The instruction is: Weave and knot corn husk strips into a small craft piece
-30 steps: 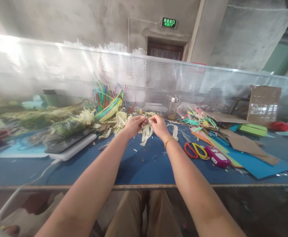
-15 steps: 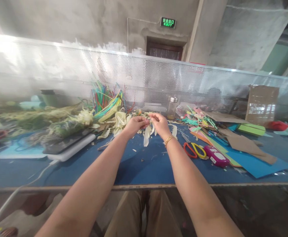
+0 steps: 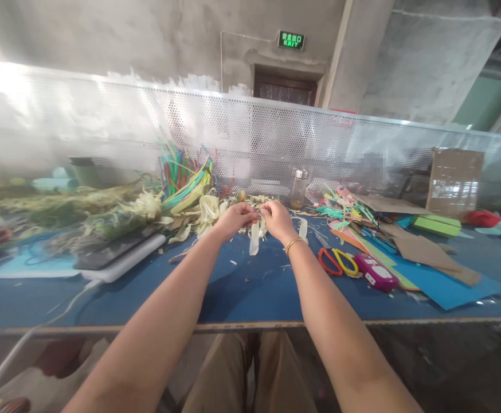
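My left hand (image 3: 237, 219) and my right hand (image 3: 277, 219) meet above the middle of the blue table, fingertips almost touching. Both are closed in a pinch. Whatever lies between the fingers is too small to make out. Just below the fingertips shows a pale strip (image 3: 254, 240), like dried husk; I cannot tell whether it hangs from my fingers or lies on the table. Behind and left of my left hand is a heap of pale husk-like pieces (image 3: 208, 210). Another pale strip (image 3: 303, 228) lies beside my right wrist, which wears a gold bracelet.
Red-and-yellow-handled scissors (image 3: 339, 262) and a purple device (image 3: 376, 272) lie right of my right forearm, by coloured paper sheets (image 3: 443, 284). A glass bottle (image 3: 299, 189) stands behind. Colourful stems (image 3: 186, 178) and a white corded device (image 3: 124, 261) are at left.
My right hand has dipped slightly and its fingers, raised before, have drawn down into a pinch beside the left fingertips. My left hand stays almost in place.
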### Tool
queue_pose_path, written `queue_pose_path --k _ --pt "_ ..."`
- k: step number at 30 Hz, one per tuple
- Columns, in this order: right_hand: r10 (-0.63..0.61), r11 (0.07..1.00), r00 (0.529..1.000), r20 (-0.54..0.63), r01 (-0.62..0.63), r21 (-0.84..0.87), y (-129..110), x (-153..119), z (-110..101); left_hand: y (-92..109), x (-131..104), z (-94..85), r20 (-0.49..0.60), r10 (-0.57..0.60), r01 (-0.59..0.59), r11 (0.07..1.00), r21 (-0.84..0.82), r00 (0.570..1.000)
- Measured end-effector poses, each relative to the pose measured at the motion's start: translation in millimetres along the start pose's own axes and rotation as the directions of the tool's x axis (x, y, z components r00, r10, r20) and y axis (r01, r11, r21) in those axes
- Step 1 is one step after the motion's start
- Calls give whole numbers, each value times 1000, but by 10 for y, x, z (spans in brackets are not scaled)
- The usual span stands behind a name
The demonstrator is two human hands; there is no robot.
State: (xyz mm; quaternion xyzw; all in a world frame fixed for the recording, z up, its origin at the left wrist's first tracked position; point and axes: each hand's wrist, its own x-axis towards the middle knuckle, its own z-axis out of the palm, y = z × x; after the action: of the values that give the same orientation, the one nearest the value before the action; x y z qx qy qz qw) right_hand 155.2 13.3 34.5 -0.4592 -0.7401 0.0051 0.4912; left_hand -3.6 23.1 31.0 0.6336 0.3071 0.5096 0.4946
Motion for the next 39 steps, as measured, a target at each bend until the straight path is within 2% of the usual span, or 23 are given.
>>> queue_pose_path --k 4,8,14,16,21,23,26,28,30,32,34,35,36,38,39 --pt "15 1000 1000 -3 -15 9 -42 -15 4 28 -24 9 -51 -49 46 998 -52 997" --pt "10 987 1000 5 -11 157 -73 -17 -1 33 -22 -12 -108 -123 110 987 -118 986" --pt "40 943 993 109 -74 325 -48 4 -2 22 -2 -50 -124 -164 134 966 -223 979" --pt "56 949 988 143 -97 299 -45 1 -14 21 1 -57 -140 -155 122 968 -220 978" --pt "120 990 979 166 -130 51 -52 -9 -44 31 -8 -43 -182 -127 97 981 -169 975" --pt "123 990 979 163 -131 42 -50 -9 -24 35 -11 -34 -203 -116 84 984 -160 972" --pt "151 973 973 177 -177 147 -74 -14 21 38 -8 -36 -218 -116 79 982 -170 969" --pt "199 920 954 225 -261 291 -123 -25 10 34 -1 -55 -227 -113 74 982 -172 967" --pt "186 831 918 349 -337 443 -190 -43 -62 24 8 -84 -240 -100 64 986 -152 966" --pt "42 755 854 519 -367 543 -249 -59 -178 13 15 -113 -243 -81 54 992 -116 967" --pt "-115 720 771 627 -370 587 -271 -59 -285 8 18 -132 -231 -52 37 997 -67 971" --pt "-132 715 774 619 -358 600 -263 -51 -318 9 18 -134 -221 -29 22 999 -37 975" --pt "-98 714 824 558 -332 616 -244 -38 -331 14 16 -131 -204 -3 2 1000 -5 979" --pt "54 752 949 311 -244 613 -182 -4 -302 32 9 -112 -154 48 -41 998 48 987" --pt "115 798 979 168 -192 571 -148 11 -267 42 5 -98 -126 69 -61 996 70 990"
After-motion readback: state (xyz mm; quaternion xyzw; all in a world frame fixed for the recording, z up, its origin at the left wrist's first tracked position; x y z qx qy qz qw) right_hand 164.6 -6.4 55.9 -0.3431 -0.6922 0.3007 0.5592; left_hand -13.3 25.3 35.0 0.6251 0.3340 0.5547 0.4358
